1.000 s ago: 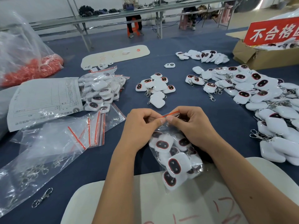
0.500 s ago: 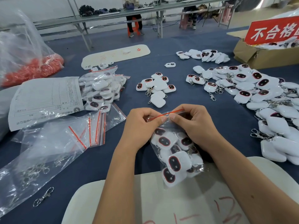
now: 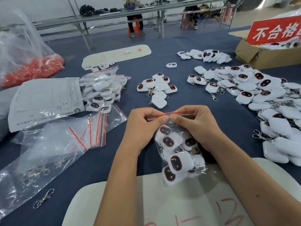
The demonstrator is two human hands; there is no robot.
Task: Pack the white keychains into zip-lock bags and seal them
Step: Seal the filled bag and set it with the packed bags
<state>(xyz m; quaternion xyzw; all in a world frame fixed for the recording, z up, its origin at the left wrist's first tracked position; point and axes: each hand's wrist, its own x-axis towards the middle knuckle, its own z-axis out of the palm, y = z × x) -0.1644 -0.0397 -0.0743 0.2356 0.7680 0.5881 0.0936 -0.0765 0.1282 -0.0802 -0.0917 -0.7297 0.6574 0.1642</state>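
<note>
A clear zip-lock bag [image 3: 177, 154] filled with several white keychains hangs between my hands above the blue table. My left hand [image 3: 143, 126] and my right hand [image 3: 197, 126] both pinch its red zip strip [image 3: 175, 113], thumbs meeting at the middle. Loose white keychains lie in a small cluster [image 3: 157, 88] just beyond my hands and in a big heap [image 3: 263, 101] to the right. Filled bags [image 3: 102, 88] are stacked at the left. Empty zip-lock bags [image 3: 97, 126] lie beside them.
A printed paper sheet [image 3: 45, 101] and a big clear bag with metal clasps [image 3: 37, 162] lie at the left. One loose clasp [image 3: 44, 198] is near the front. A cardboard box [image 3: 263, 54] with a red sign stands at the back right. White boards [image 3: 117, 55] lie near and far.
The bag has lifted slightly toward the far side. More of the red zip strip now shows stretched between my hands.
</note>
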